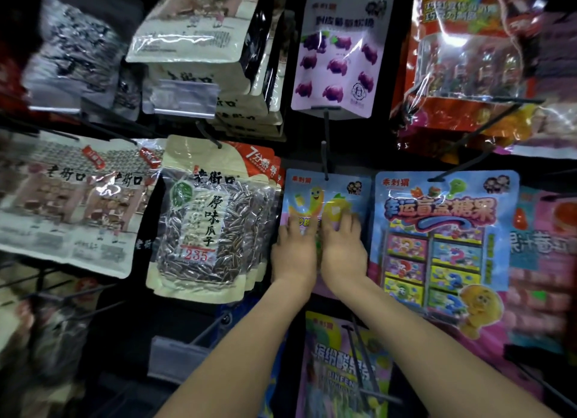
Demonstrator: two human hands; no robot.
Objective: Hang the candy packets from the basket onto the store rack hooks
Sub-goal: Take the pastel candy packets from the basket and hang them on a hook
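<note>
A pink and blue candy packet (324, 192) with a yellow cartoon worm hangs in the middle of the rack. Its top hole sits on a black hook (324, 158). My left hand (293, 252) grips the packet's lower left part, fingers lying over the front. My right hand (342, 246) holds the lower right part beside it, the two hands touching. Both hands hide the packet's lower half. The basket is out of view.
Sunflower seed bags (206, 224) hang just left of the packet, a blue blind-box candy packet (437, 239) just right. A purple candy packet (337, 55) hangs above. Below, another packet (343, 370) sits on long hook rods (359, 355) that jut towards me.
</note>
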